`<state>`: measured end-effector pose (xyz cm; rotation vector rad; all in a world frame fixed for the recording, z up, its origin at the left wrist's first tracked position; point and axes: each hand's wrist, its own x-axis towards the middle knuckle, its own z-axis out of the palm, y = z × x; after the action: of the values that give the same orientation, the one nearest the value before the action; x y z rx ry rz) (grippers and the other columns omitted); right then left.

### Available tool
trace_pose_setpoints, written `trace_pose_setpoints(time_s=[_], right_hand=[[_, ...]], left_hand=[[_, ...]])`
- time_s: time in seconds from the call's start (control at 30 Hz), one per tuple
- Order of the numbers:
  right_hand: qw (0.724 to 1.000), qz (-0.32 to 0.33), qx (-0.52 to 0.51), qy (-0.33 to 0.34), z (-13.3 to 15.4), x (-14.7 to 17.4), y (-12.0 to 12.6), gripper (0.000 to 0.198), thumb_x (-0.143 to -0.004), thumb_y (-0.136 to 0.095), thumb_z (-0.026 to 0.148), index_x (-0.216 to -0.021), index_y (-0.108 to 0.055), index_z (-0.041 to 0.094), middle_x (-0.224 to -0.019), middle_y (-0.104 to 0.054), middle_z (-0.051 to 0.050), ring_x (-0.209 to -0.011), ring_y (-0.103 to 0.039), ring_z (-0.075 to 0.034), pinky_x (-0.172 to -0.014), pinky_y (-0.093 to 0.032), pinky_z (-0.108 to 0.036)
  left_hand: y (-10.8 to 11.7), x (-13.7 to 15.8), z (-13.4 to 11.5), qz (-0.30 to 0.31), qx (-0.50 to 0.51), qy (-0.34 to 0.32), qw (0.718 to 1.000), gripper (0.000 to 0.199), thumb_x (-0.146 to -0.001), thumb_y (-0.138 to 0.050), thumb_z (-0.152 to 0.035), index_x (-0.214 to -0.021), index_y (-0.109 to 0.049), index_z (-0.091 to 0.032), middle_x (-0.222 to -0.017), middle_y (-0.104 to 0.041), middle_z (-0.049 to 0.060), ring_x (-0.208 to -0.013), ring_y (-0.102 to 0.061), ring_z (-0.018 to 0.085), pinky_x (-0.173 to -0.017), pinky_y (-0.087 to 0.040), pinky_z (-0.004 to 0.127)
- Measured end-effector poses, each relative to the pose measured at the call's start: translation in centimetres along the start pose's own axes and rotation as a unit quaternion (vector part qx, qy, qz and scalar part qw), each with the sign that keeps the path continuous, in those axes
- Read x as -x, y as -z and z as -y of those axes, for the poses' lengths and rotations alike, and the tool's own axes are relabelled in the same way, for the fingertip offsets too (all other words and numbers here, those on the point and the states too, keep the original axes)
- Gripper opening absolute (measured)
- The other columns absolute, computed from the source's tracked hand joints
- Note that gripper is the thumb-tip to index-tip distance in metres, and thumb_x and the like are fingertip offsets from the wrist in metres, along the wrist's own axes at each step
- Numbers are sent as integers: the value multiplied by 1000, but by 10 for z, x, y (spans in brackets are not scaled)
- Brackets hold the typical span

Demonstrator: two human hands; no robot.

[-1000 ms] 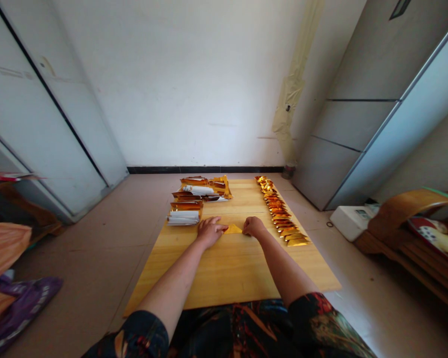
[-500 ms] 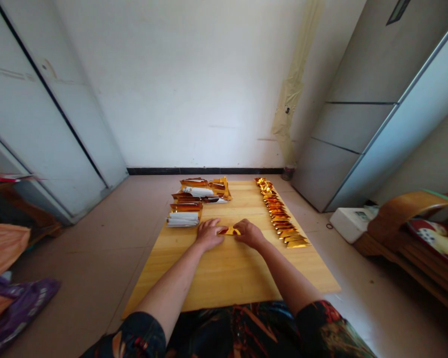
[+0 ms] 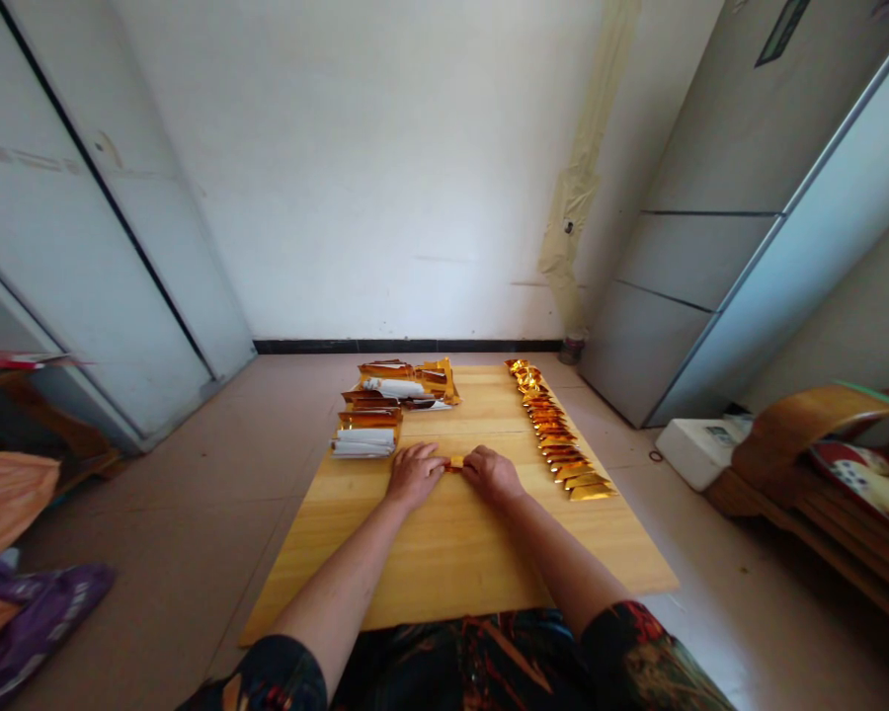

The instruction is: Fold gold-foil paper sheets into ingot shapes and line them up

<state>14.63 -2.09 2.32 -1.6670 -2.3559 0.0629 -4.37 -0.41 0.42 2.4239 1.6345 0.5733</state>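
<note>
Head view: we have both hands on the wooden desk (image 3: pixel 444 568), a little beyond its middle towards the far edge and about midway between its left and right edges. Between them, flat on the desk top, lies a small gold strip (image 3: pixel 455 464), with only its middle part showing. Our left hand (image 3: pixel 416 476) grasps the left end of it with thumb and forefinger, the other fingers spread and resting on the wood. Our right hand (image 3: pixel 493 476) is curled more tightly and grasps the right end; its fingertips are partly hidden, so we cannot tell how each finger sits.

Just beyond our left hand, near the left edge of the desk, we see a stack of white sheets (image 3: pixel 363 442). Next to it, on the far side, are gold sheets (image 3: pixel 370 420), and further on, close to the far left corner, a white roll (image 3: pixel 387 387) lies among gold wrappers (image 3: pixel 439 373).

Along the right edge, from the far right corner to past the middle, runs a row of folded gold packets (image 3: pixel 561 446), set close together and overlapping. Those at the corner look crumpled and shiny; the nearest ones lie flatter. The row is apart from our right hand.

Past the far edge we face a white wall (image 3: pixel 385 197). Beyond the right edge stand a grey refrigerator (image 3: pixel 659 286) and, on the floor, a white box (image 3: pixel 692 452).
</note>
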Motion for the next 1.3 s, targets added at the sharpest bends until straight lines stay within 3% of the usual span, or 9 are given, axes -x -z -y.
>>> trace_pose_setpoints(time_s=[0.4,0.67,0.87,1.17,1.3], right_hand=[[998,-57,18,14,7,3,-15,28,-93,-44,27,-78,-66,21,-80,-63,-2,-75,-56,-11,-63,-35,-18],[999,-37,2,17,7,7,-7,26,-92,-45,26,-80,-68,23,-89,-63,-3,-86,-56,-13,-70,-38,-19],[999,-21,1,36,6,8,-3,27,-92,-44,25,-83,-70,23,-92,-63,-5,-89,-55,-14,-75,-40,-20],[998,0,16,59,5,9,5,27,-91,-44,24,-83,-69,21,-91,-63,-6,-88,-53,-15,-77,-39,-22],[997,-23,21,72,19,13,7,23,-91,-45,29,-98,-67,23,-105,-60,-7,-96,-50,-18,-81,-37,-28]], left_hand=[[-3,5,2,-56,25,-39,997,25,-86,-52,-23,-101,-70,-30,-110,-67,2,-104,-54,21,-91,-42,36],[-1,3,1,-43,46,12,998,23,-79,-59,-20,-93,-74,-30,-112,-65,2,-104,-55,20,-94,-42,36],[1,8,7,-66,76,27,995,18,-75,-62,-17,-82,-75,-27,-102,-67,3,-99,-57,20,-92,-43,35],[10,21,12,-45,18,-31,998,22,-80,-57,-19,-90,-74,-28,-111,-65,4,-105,-54,21,-93,-43,37],[12,26,11,-42,-11,-54,998,26,-83,-54,-19,-97,-73,-31,-116,-63,4,-109,-52,22,-95,-41,40]])
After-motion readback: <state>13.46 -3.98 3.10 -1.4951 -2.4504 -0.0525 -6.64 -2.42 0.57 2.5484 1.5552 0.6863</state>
